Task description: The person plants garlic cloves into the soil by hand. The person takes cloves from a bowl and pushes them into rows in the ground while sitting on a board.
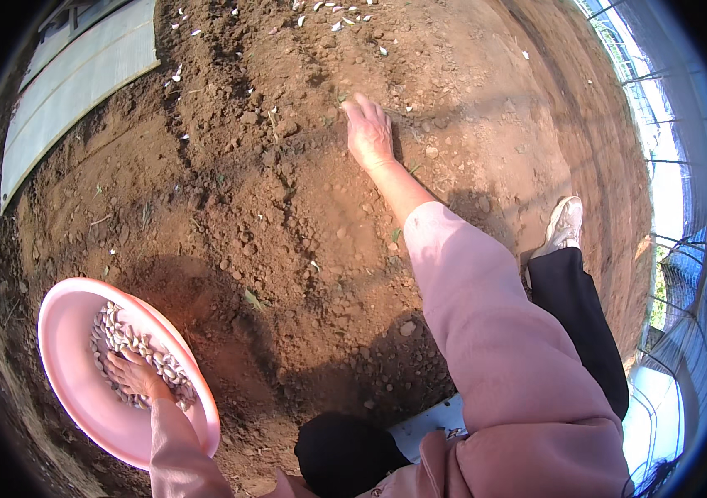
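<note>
A pink plastic basin (67, 348) stands on the soil at the lower left, with many garlic cloves (120, 333) in it. Inside the basin, my left hand (132, 373) rests among the cloves with its fingers spread; whether it pinches any is hidden. My right hand (369, 131) reaches out to the brown soil (328, 205) near the upper middle, palm down, fingertips at the ground. What lies under those fingertips cannot be seen. Scattered white cloves (336, 27) lie on the soil beyond the right hand, and another clove (383, 51) lies just above it.
Pale flat panels (85, 81) lie at the upper left. My shoe (566, 221) is planted on the ground at the right, before netting on a metal frame (696, 267). A light board (431, 417) shows beneath me. Clods, small stones and green weeds (255, 300) dot the ground.
</note>
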A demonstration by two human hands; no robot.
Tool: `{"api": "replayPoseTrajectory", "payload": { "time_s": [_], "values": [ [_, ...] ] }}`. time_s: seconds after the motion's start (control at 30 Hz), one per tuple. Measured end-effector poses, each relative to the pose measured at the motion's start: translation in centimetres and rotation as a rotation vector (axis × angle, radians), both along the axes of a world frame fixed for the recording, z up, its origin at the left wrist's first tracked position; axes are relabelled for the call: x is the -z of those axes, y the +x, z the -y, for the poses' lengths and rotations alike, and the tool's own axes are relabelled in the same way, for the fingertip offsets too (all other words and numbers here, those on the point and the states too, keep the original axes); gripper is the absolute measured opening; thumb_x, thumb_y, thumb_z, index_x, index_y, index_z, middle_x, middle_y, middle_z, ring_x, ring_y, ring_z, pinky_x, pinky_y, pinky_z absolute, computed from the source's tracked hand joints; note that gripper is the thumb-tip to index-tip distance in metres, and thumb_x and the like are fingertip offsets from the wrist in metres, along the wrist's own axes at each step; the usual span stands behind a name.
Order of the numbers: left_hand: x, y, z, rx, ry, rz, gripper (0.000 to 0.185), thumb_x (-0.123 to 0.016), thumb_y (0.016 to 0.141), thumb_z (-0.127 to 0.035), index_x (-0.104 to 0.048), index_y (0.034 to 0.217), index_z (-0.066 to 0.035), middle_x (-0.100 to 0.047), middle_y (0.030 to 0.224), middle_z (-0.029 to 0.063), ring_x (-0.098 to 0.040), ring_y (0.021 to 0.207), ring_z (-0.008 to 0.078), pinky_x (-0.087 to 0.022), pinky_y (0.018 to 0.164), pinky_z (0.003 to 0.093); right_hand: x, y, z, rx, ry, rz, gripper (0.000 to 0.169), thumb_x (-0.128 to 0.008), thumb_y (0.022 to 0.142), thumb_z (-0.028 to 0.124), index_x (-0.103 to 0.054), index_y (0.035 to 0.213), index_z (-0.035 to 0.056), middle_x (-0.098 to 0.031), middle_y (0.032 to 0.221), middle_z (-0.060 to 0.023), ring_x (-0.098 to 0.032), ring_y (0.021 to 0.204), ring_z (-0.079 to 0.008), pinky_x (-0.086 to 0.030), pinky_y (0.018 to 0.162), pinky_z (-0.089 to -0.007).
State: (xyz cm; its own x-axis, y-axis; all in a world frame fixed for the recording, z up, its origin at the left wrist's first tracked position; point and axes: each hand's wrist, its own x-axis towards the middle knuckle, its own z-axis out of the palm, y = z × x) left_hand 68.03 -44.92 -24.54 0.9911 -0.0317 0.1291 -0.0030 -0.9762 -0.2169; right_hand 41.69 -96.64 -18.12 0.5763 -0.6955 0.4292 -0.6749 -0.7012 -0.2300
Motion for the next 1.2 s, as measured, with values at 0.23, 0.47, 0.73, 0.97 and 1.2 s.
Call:
{"api": "replayPoseTrajectory", "payload": {
  "time_s": [0.23, 0.47, 0.73, 0.97, 1.2],
  "values": [
    [0.5, 0.2, -0.3, 0.026, -0.022, 0.047, 0.052, -0.026, 0.082, -0.05, -0.028, 0.124, -0.022, -0.025, 0.131, -0.0001, -0.023, 0.12, 0.0185, -0.022, 0.09, 0.0488, 0.9, -0.2, 2.8, 0.239, 0.126, -0.244, 0.027, -0.048, 0.072, 0.012, -0.051, 0.099, 0.013, -0.042, 0.111, -0.0081, -0.037, 0.106, -0.0257, -0.03, 0.086, -0.0403],
    [0.3, 0.1, -0.2, 0.019, -0.014, 0.029, 0.052, -0.027, 0.082, -0.05, -0.027, 0.125, -0.021, -0.025, 0.131, 0.0006, -0.022, 0.121, 0.0188, -0.023, 0.09, 0.0494, -0.5, -6.5, 3.1, 0.522, 0.136, -0.253, 0.028, -0.05, 0.073, 0.023, -0.052, 0.1, 0.0143, -0.039, 0.114, -0.0115, -0.034, 0.107, -0.0284, -0.028, 0.087, -0.0419],
    [0.1, 0.1, -0.1, 0.015, 0.007, 0.02, 0.053, -0.024, 0.082, -0.051, -0.028, 0.125, -0.021, -0.024, 0.132, -0.0003, -0.022, 0.121, 0.0181, -0.023, 0.09, 0.0483, -0.1, -3.2, 1.5, 0.405, 0.25, -0.354, 0.036, -0.051, 0.072, 0.014, -0.049, 0.107, 0.0154, -0.036, 0.12, -0.0108, -0.029, 0.113, -0.0278, -0.025, 0.091, -0.0401],
    [0.3, 0.0, -0.3, 0.019, -0.027, 0.026, 0.055, -0.023, 0.082, -0.053, -0.029, 0.124, -0.019, -0.024, 0.132, 0.0003, -0.021, 0.121, 0.0188, -0.022, 0.091, 0.0476, -0.8, -2.6, -7.1, -0.067, 0.394, -0.128, 0.036, -0.054, 0.073, 0.022, -0.048, 0.107, 0.0125, -0.034, 0.122, -0.0125, -0.031, 0.112, -0.0318, -0.027, 0.091, -0.0447],
    [-0.4, -0.3, 0.5, 0.009, -0.015, 0.022, 0.054, -0.023, 0.082, -0.052, -0.029, 0.124, -0.019, -0.026, 0.131, 0.0012, -0.023, 0.12, 0.0199, -0.022, 0.091, 0.0456, -1.4, -6.2, -7.1, 0.198, 0.175, -0.241, 0.034, -0.054, 0.073, 0.021, -0.049, 0.106, 0.0132, -0.033, 0.123, -0.0123, -0.03, 0.112, -0.0293, -0.024, 0.093, -0.0414]
  ]
}}
